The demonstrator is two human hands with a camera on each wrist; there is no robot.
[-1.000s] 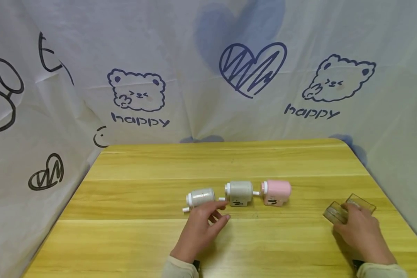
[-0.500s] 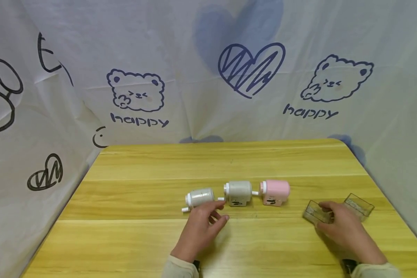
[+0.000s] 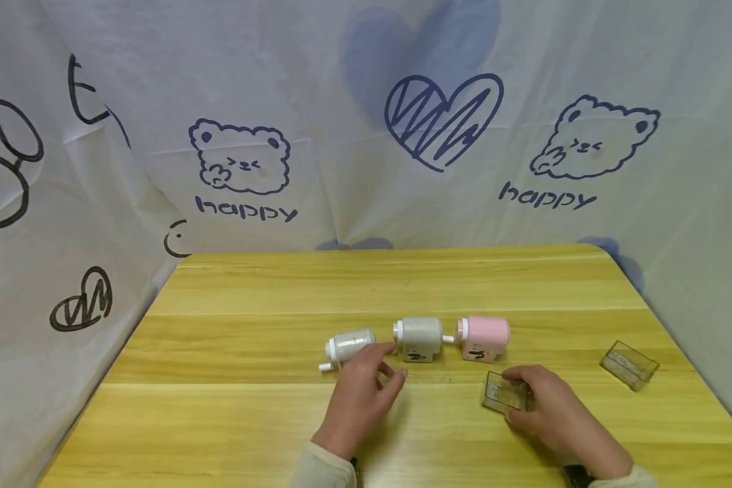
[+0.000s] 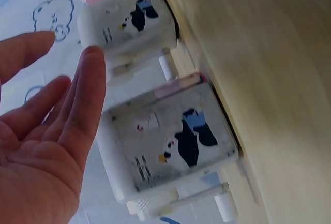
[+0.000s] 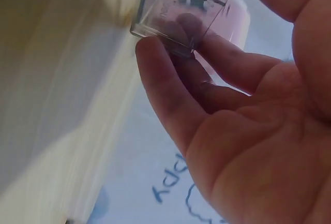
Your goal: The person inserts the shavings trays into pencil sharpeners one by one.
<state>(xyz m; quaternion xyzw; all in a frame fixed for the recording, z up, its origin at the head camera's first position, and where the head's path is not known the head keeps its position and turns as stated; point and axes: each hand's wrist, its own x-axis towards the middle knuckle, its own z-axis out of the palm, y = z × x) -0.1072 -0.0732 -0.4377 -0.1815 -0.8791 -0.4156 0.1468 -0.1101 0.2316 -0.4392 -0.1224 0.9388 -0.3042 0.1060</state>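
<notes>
Moved box: since the earlier frame, one box (image 3: pixel 497 394) has come leftward with my right hand (image 3: pixel 555 407); now it is nearer me than the pink sharpener (image 3: pixel 489 335), apart from it.
Second box, head view: the second box (image 3: pixel 629 364) stays toward the right of the table (image 3: pixel 219 423).
Sharpener count: three in a row; left grey sharpener (image 3: pixel 351 344), middle grey sharpener (image 3: pixel 421 337), one pink.
Box count: two, one held, one lying free.
Box step: I judge I am sliding or carrying the box across; the next move calls for a steady pinch and care around the pink sharpener.
Left hand, left wrist view: my left hand (image 4: pixel 49 141) holds nothing, fingers apart, beside both grey sharpeners; whether it touches either, I cannot tell.
Penguin pictures: two penguin pictures (image 4: pixel 189 144), one per grey sharpener.
Right hand, right wrist view: thumb and fingers clamped on the box; pink shows through its clear wall.
</notes>
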